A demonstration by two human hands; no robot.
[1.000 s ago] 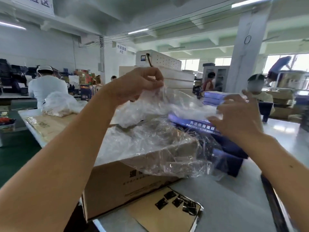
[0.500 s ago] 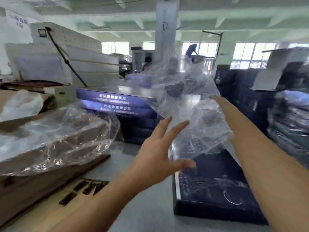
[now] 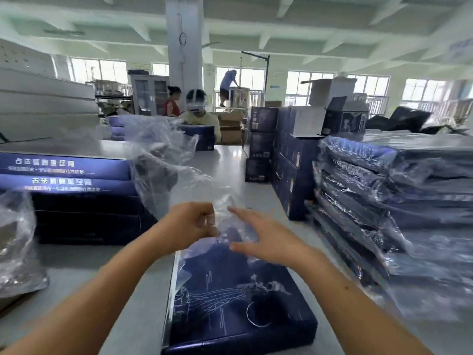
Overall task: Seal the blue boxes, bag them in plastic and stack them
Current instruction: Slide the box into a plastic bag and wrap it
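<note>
Warehouse; grey table [image 3: 231, 162] (blue box [image 3: 230, 298] flat) | left hand [image 3: 190, 224] pinches plastic bag [image 3: 163, 162]; right hand [image 3: 267, 238] fingers spread

My left hand [image 3: 190, 226] pinches the plastic bag [image 3: 163, 165] over the blue box [image 3: 238, 301] on the table [image 3: 84, 262]; my right hand [image 3: 266, 239] is spread, maybe touching the bag.
</note>
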